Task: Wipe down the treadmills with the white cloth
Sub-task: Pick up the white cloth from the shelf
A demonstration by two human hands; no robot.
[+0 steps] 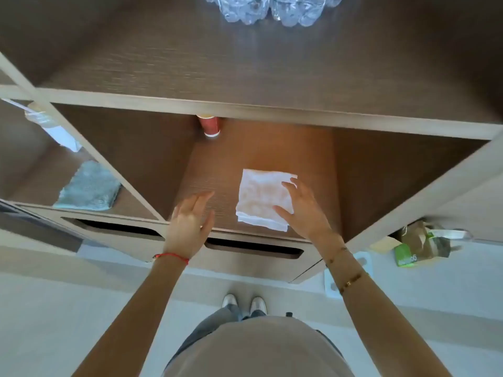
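My right hand (304, 210) fingers lie flat on the folded white cloth (262, 200), left hand (190, 219) loose and empty, so a sloppy grab could unfold it on the shelf (217, 170).

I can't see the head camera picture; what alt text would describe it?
A person's right hand rests on a folded white cloth lying on a wooden shelf, while the open left hand hovers beside it. A red paper cup stands at the back.
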